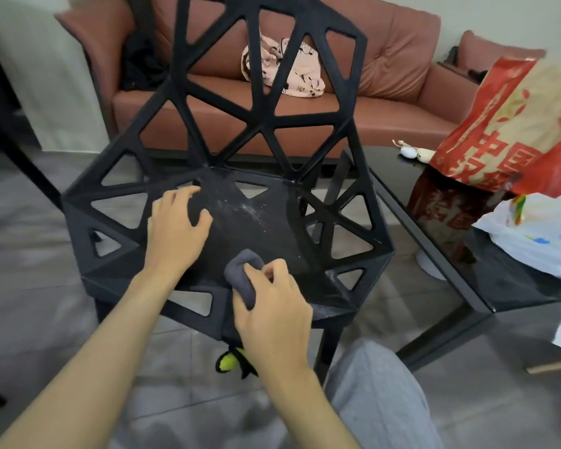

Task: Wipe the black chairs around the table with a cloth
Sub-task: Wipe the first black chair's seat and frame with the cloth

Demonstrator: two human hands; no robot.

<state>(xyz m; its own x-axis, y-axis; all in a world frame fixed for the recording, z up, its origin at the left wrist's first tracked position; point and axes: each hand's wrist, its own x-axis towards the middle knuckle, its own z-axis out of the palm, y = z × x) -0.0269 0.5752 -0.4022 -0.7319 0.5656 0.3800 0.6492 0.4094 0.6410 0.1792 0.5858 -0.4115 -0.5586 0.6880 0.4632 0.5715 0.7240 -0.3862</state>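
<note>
Black chair [227,176], dusty seat. Grey cloth [242,273] bunched in right hand [272,306], fingers curled round it, near seat front. Left hand [175,228] spread, bracing seat. Risk: dust smeared into triangular openings.

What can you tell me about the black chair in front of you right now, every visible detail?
The black chair is an upright, matte, plastic-looking shell of triangular cutouts forming back, sides and seat. Whitish dust streaks the seat's middle and front right edge. The left hand rests on the seat; the right hand grips a bunched grey cloth against its front. It stands on tiles beside a dark table.
</note>
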